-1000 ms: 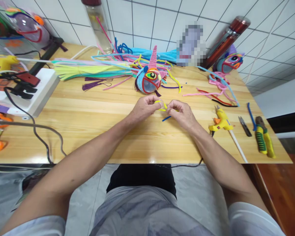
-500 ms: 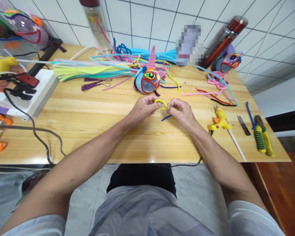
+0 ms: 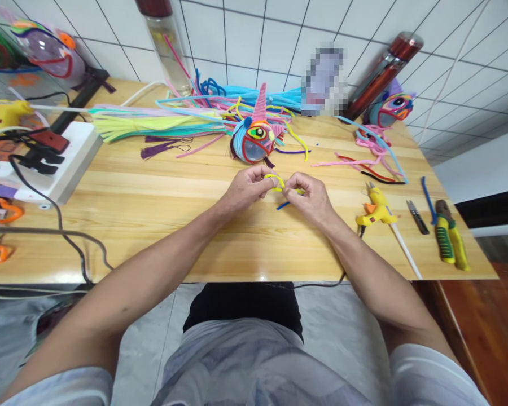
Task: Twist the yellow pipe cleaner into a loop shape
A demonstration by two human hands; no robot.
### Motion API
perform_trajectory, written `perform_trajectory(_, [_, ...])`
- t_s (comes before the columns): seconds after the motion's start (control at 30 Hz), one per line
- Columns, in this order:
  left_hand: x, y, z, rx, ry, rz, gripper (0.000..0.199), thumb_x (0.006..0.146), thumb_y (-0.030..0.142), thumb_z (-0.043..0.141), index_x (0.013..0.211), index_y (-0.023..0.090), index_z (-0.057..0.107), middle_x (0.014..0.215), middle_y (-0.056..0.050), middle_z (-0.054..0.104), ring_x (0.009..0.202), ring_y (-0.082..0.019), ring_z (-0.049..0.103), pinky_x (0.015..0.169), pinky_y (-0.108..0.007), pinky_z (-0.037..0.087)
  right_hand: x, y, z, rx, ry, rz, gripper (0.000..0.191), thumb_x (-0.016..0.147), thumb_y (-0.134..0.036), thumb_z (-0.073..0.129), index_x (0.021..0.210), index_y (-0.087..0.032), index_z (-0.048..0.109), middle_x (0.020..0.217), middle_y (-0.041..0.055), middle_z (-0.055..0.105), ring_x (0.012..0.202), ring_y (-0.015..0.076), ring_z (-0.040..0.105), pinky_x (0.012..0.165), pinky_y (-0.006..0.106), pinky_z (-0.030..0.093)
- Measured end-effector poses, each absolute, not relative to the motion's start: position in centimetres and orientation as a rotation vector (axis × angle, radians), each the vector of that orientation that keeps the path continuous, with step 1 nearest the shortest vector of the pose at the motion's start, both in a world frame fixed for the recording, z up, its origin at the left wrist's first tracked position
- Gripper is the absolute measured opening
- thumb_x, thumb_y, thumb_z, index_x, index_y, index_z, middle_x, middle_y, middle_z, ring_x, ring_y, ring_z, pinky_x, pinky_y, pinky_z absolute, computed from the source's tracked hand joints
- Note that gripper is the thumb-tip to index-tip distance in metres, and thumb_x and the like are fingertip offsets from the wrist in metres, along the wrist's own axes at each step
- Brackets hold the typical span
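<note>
A yellow pipe cleaner [image 3: 276, 177], bent into a small loop, is pinched between my two hands above the table. My left hand [image 3: 250, 186] grips the loop's left side. At its right side the fingers of my right hand [image 3: 309, 193] are closed on it, and a short yellow end shows by them. A short blue pipe cleaner [image 3: 283, 206] lies on the wood just below. Behind my hands stands a clear ball [image 3: 257, 148] decorated with pipe cleaners, a painted-looking eye and a pink horn.
Pipe cleaner bundles [image 3: 152, 121] lie along the back. At right are a yellow glue gun [image 3: 380, 207], small snips [image 3: 417, 217] and pliers [image 3: 446, 234]. A power strip [image 3: 74, 160] with cables sits left. A red-brown flask [image 3: 383, 73] leans at the wall.
The yellow loop has become narrower, its right side twisted and crossed near my right fingers. Both hands stay nearly in place; the view has shifted slightly.
</note>
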State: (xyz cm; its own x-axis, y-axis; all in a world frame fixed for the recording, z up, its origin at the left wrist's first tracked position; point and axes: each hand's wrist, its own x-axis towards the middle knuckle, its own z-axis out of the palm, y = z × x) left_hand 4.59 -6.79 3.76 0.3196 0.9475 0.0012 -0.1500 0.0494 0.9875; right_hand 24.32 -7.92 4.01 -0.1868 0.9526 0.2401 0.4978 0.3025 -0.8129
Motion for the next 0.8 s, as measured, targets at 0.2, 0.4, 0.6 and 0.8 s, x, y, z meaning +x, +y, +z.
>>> perform_trajectory(0.2, [4.52,-6.86,3.65,1.210,0.851,1.014,0.022,0.078,0.037,0.080,0.083,0.018,0.068,0.058,0.005,0.054,0.052,-0.008,0.044,0.053,-0.022,0.033,24.15,-8.10,4.34,-1.257,-1.873,0.635,0.008,0.075,-0.024,0.061,0.067,-0.025,0.059,0.072,0.0010,0.066,0.069,0.0187,0.057,0.073,0.034,0.046])
perform_trajectory(0.4, [4.60,-6.82,3.57,1.202,0.840,1.021,0.017,0.078,0.031,0.077,0.081,0.018,0.067,0.058,0.005,0.054,0.052,-0.008,0.043,0.053,-0.022,0.032,24.01,-8.23,4.38,-1.264,-1.892,0.618,0.009,0.076,-0.023,0.062,0.067,-0.025,0.058,0.073,0.0017,0.067,0.071,0.0196,0.059,0.074,0.034,0.046])
perform_trajectory(0.6, [4.62,-6.72,3.53,1.204,0.848,1.017,0.017,0.077,0.031,0.076,0.082,0.017,0.067,0.057,0.005,0.054,0.051,-0.008,0.043,0.052,-0.022,0.032,24.08,-8.23,4.26,-1.271,-1.867,0.675,0.009,0.077,-0.024,0.062,0.069,-0.024,0.060,0.070,0.0002,0.065,0.069,0.0180,0.058,0.072,0.033,0.045])
perform_trajectory(0.8, [4.76,-6.67,3.45,1.212,0.846,1.028,0.019,0.074,0.030,0.076,0.083,0.017,0.066,0.059,0.005,0.055,0.052,-0.008,0.044,0.053,-0.021,0.034,24.10,-8.10,3.89,-1.261,-1.824,0.714,0.008,0.075,-0.024,0.063,0.068,-0.023,0.061,0.067,-0.0015,0.063,0.068,0.0165,0.057,0.069,0.031,0.044])
